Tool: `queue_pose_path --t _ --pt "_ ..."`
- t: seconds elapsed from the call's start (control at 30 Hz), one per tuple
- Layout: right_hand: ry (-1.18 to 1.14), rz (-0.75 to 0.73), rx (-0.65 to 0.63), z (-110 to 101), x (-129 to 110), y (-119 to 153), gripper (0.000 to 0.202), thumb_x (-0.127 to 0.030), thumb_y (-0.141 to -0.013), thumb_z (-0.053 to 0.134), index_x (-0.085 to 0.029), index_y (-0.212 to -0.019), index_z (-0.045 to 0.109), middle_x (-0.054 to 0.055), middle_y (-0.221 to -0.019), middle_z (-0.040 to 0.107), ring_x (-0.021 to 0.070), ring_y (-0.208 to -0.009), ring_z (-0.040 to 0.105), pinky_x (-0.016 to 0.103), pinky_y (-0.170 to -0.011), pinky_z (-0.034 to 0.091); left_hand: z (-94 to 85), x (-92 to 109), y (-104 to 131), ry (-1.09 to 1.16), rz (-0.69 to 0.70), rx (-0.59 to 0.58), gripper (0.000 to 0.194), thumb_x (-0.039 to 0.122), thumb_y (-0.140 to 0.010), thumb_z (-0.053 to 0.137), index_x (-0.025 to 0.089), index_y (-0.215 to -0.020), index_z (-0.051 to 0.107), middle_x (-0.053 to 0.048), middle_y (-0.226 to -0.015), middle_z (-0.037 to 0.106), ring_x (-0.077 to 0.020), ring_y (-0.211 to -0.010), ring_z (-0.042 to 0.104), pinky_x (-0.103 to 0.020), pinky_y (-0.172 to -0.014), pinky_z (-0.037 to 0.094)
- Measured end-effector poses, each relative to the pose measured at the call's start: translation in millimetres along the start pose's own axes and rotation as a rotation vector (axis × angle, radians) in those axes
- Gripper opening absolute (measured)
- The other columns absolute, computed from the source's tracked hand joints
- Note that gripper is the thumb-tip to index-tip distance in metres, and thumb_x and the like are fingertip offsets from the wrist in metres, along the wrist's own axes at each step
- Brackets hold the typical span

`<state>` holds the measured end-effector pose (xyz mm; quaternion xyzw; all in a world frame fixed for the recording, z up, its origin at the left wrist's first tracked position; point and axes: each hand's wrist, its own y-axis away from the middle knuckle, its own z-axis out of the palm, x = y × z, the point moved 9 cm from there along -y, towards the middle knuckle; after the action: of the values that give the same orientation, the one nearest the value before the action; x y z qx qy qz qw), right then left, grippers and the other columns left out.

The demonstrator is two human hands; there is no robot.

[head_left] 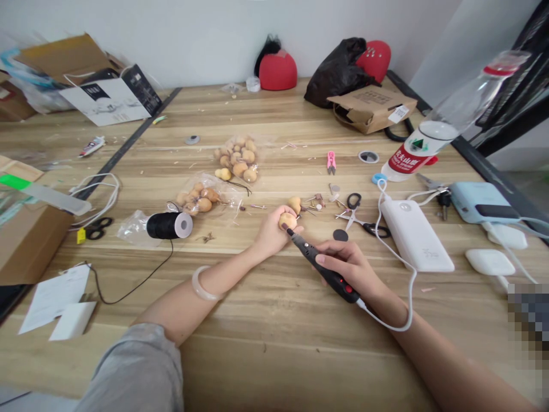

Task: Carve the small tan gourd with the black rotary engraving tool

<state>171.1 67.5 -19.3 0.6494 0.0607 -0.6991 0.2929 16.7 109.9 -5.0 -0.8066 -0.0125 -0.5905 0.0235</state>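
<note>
From afar I watch my curled left hand (272,234) hold a small, round, tan gourd (287,221) well inside the bench's (274,349) near edge; my right hand (348,262) grips a black pen-shaped tool (307,250) against it. Work looks underway, unfinished.

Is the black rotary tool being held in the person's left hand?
No, the right hand holds the black rotary tool, while the left hand holds a round tan piece.

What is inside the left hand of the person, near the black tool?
A roundish tan piece shows in the left hand. Its side toward the palm is covered. I cannot tell if the tan shape beyond it is separate.
</note>
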Motion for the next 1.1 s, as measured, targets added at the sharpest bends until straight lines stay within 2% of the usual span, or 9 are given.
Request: queue_pose_path --t 0.23,0.4,0.57,0.7,0.87,1.0,1.1 --pt "-0.035 -0.01 0.054 -6.6 -0.1 -0.7 0.031 -0.043 -0.072 0.074 -0.013 -0.08 0.069 0.004 -0.062 0.066 0.0132 -0.042 0.059 0.022 -0.038 0.043 0.2 2.6 -0.1 0.017 0.026 0.001 0.025 0.014 -0.06 0.071 0.018 -0.077 0.053 0.003 -0.075 0.058 -0.011 -0.07 0.05 -0.023 -0.069 0.04" --pt "-0.003 0.0 0.003 -2.0 1.1 -0.5 0.029 -0.041 -0.071 0.075 -0.013 -0.079 0.07 0.002 -0.062 0.064 0.0124 -0.042 0.058 0.022 -0.039 0.044 0.8 -0.4 -0.6 0.031 -0.004 -0.004 0.028 0.023 -0.062 0.075 0.018 -0.078 0.052 0.005 -0.069 0.055 -0.0098 -0.062 0.046 -0.023 -0.063 0.038" --pt "-0.032 -0.011 0.065 -8.1 0.7 -0.3 0.031 -0.044 -0.073 0.073 -0.014 -0.082 0.07 0.004 -0.063 0.066 0.0134 -0.042 0.059 0.022 -0.038 0.043 0.0 2.4 -0.4 -0.004 0.03 0.0 0.024 0.016 -0.06 0.07 0.018 -0.077 0.053 0.002 -0.079 0.061 -0.0123 -0.072 0.053 -0.024 -0.071 0.041" --pt "-0.019 0.01 0.032 -5.5 2.2 -0.8 0.032 -0.043 -0.071 0.075 -0.013 -0.081 0.07 0.003 -0.06 0.064 0.0138 -0.041 0.059 0.022 -0.037 0.042 0.4 -0.5 -0.7 -0.005 0.02 0.0 0.025 0.021 -0.062 0.073 0.018 -0.078 0.053 0.003 -0.074 0.059 -0.0117 -0.068 0.051 -0.024 -0.068 0.04" --pt "-0.046 -0.008 0.064 -7.4 -0.1 -0.8 0.032 -0.043 -0.072 0.074 -0.013 -0.081 0.07 0.004 -0.062 0.067 0.0132 -0.041 0.059 0.022 -0.038 0.043 0.1 0.9 -0.4 0.004 0.024 0.0 0.025 0.015 -0.06 0.071 0.018 -0.077 0.053 0.002 -0.078 0.061 -0.0121 -0.072 0.053 -0.024 -0.071 0.041" --pt "-0.033 0.0 0.025 -3.9 1.2 -0.4 0.03 -0.041 -0.071 0.076 -0.012 -0.08 0.07 0.002 -0.06 0.064 0.0127 -0.041 0.058 0.022 -0.038 0.043 0.7 -0.4 -0.5 0.018 0.01 -0.004 0.026 0.021 -0.063 0.073 0.018 -0.078 0.052 0.004 -0.072 0.057 -0.0106 -0.066 0.048 -0.023 -0.066 0.039" --pt "-0.044 -0.008 0.051 -6.5 0.9 -0.2 0.031 -0.041 -0.072 0.075 -0.013 -0.082 0.07 0.003 -0.062 0.066 0.0132 -0.041 0.059 0.022 -0.039 0.044 -0.2 0.2 -0.8 0.016 0.024 0.003 0.025 0.016 -0.062 0.072 0.018 -0.078 0.053 0.003 -0.077 0.06 -0.0114 -0.07 0.052 -0.024 -0.07 0.04"
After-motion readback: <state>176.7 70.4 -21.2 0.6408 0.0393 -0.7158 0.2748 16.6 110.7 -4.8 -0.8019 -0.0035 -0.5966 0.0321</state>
